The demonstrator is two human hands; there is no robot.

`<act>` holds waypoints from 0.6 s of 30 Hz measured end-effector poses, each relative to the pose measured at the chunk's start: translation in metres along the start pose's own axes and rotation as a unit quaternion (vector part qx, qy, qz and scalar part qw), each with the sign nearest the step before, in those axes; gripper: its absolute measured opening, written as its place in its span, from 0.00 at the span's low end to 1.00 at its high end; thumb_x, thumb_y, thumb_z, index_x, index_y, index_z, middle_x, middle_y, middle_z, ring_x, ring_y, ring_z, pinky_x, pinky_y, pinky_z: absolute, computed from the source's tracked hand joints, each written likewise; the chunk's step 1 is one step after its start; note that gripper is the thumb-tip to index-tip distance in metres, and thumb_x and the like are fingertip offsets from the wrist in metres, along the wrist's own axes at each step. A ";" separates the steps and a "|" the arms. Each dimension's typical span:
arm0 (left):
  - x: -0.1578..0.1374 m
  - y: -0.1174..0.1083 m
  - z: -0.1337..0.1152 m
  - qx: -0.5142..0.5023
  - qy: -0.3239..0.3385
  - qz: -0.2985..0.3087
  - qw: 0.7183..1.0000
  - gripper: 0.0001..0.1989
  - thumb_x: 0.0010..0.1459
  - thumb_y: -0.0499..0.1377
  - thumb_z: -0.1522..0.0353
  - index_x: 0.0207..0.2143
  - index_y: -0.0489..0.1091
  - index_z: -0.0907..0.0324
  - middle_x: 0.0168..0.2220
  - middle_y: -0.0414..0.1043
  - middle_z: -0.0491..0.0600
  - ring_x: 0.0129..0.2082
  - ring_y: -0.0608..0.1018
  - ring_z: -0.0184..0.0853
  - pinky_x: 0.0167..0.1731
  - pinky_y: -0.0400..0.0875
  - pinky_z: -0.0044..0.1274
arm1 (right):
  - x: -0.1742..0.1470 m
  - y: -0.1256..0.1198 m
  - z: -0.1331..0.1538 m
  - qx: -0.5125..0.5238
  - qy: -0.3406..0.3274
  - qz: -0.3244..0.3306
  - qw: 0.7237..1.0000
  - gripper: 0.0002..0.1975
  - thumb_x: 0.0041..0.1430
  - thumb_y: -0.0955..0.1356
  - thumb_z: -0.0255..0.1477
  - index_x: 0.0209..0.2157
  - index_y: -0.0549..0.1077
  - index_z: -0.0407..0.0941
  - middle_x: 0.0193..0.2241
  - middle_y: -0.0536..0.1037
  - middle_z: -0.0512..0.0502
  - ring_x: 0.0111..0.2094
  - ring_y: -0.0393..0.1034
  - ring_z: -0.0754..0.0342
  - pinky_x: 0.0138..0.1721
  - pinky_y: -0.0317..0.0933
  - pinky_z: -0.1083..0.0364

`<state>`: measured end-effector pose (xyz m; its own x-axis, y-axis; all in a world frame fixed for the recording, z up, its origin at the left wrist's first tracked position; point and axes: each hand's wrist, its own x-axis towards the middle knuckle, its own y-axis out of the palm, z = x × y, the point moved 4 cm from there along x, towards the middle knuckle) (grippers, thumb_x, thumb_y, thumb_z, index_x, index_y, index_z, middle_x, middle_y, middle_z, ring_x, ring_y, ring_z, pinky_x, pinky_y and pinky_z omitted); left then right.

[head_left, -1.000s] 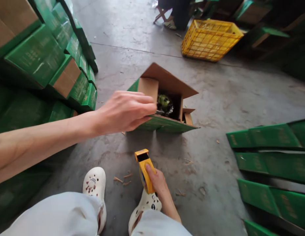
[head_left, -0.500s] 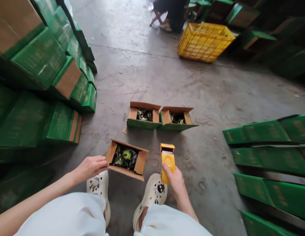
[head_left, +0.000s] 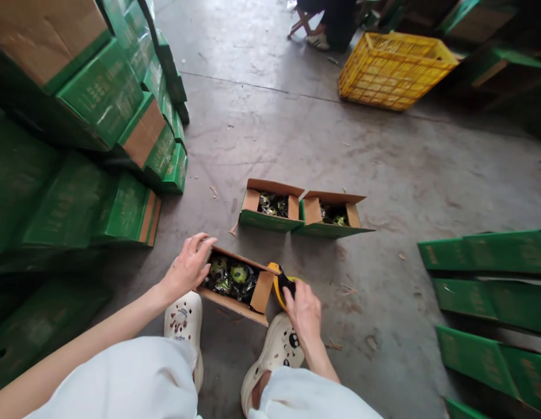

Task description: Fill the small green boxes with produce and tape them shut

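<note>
An open green cardboard box stands tilted on the floor between my shoes, holding green round fruit in dark plastic wrap. My left hand is bent over its left end, fingers curled at the far rim and thumb near the fruit. That hand hides the left flap; the right flap shows bare brown. In my right hand is a yellow carton stapler with a black grip, close against the right end of the box. Its far part is partly hidden by the box and my fingers.
Two more open boxes of wrapped fruit stand just ahead, side by side. Stacked green cartons rise on the left, and rows of green cartons lie on the right. A yellow crate and a seated person's shoe are further back.
My left hand has moved up and over the box's left end from its outer side. My right hand has turned the stapler and brought it left against the box. The view has shifted slightly.
</note>
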<state>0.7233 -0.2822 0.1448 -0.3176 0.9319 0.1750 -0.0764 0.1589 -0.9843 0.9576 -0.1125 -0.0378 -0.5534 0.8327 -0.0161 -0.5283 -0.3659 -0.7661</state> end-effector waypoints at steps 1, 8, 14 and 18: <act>-0.004 -0.001 -0.005 0.026 0.061 0.012 0.998 0.22 0.64 0.56 0.74 0.60 0.67 0.54 0.61 0.65 0.55 0.62 0.69 0.46 0.62 0.67 0.37 | -0.002 -0.013 0.007 0.038 -0.039 -0.042 0.998 0.15 0.74 0.62 0.35 0.50 0.74 0.42 0.50 0.80 0.34 0.52 0.74 0.42 0.55 0.62 0.48; -0.001 0.054 -0.046 0.169 0.229 0.193 0.939 0.13 0.66 0.54 0.76 0.50 0.73 0.64 0.46 0.75 0.57 0.43 0.78 0.41 0.46 0.74 0.29 | -0.002 -0.024 0.118 -0.059 -0.343 0.072 0.935 0.15 0.68 0.68 0.29 0.55 0.74 0.41 0.49 0.80 0.37 0.49 0.75 0.45 0.50 0.67 0.50; 0.011 0.070 -0.045 0.158 0.197 0.184 0.950 0.24 0.69 0.57 0.65 0.63 0.65 0.67 0.51 0.76 0.61 0.49 0.78 0.44 0.48 0.73 0.29 | -0.009 -0.025 0.107 -0.243 -0.309 0.117 0.912 0.16 0.68 0.65 0.22 0.56 0.74 0.37 0.42 0.81 0.33 0.52 0.71 0.38 0.50 0.64 0.44; 0.017 0.072 -0.050 0.146 0.173 0.186 0.956 0.19 0.68 0.60 0.62 0.57 0.71 0.63 0.45 0.78 0.57 0.47 0.79 0.43 0.46 0.74 0.28 | -0.021 -0.017 0.093 -0.282 -0.318 0.131 0.896 0.18 0.68 0.61 0.19 0.56 0.74 0.33 0.41 0.81 0.29 0.48 0.72 0.38 0.50 0.63 0.43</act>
<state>0.7597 -0.2382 0.0758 -0.0472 0.9661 -0.2539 -0.2953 -0.2563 -0.9204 0.9178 -0.1622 0.0352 -0.9603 0.2788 -0.0114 -0.0160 -0.0960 -0.9952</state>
